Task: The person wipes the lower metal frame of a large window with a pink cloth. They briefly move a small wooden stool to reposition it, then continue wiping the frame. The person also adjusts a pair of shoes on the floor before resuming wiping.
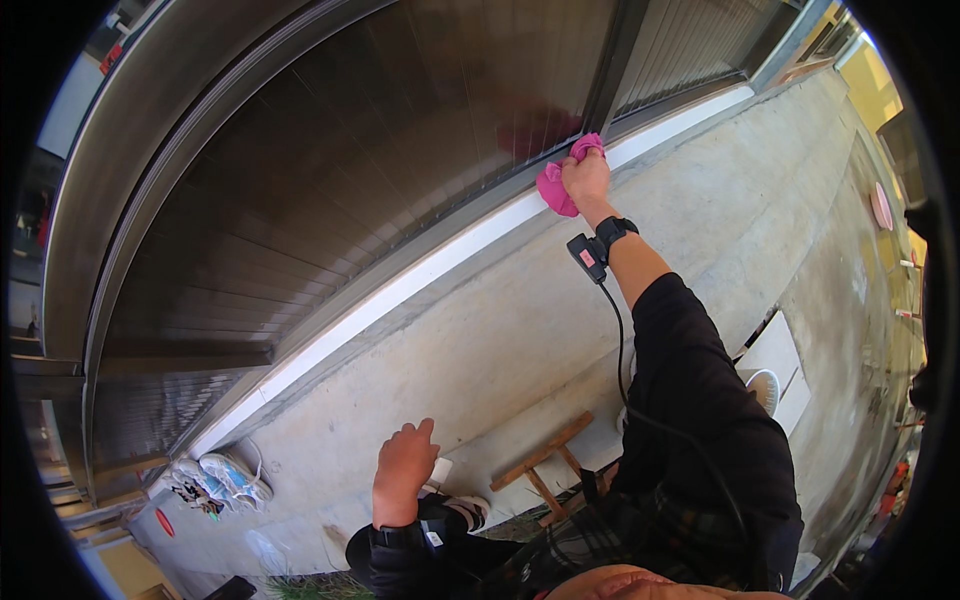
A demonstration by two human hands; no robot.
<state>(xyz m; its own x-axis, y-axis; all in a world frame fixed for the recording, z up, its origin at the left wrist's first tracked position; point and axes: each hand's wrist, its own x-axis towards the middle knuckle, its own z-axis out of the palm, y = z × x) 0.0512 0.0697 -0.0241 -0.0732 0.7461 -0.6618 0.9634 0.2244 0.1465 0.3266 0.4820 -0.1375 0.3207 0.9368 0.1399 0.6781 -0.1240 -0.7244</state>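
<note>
My right hand [587,176] grips a crumpled pink cloth [556,191] at the bottom of a dark ribbed glass door [360,150]. The cloth lies against the lower door frame and the white sill [420,277] beneath it, near an upright frame bar [611,67]. A black strap with a cabled box [587,257] sits on my right wrist. Lower down, my left hand [403,469] hangs over the concrete ledge, fingers loosely bent, with nothing visible in it. A small white piece [441,471] shows beside that hand; what it is part of is unclear.
A wooden stool or ladder-like frame [544,457] stands by my legs. Sneakers [232,480] and a red object [164,523] lie at the lower left. A white bucket [763,390] is right of my arm, near pale boards [780,345]. Farther off is a pink basin [882,206].
</note>
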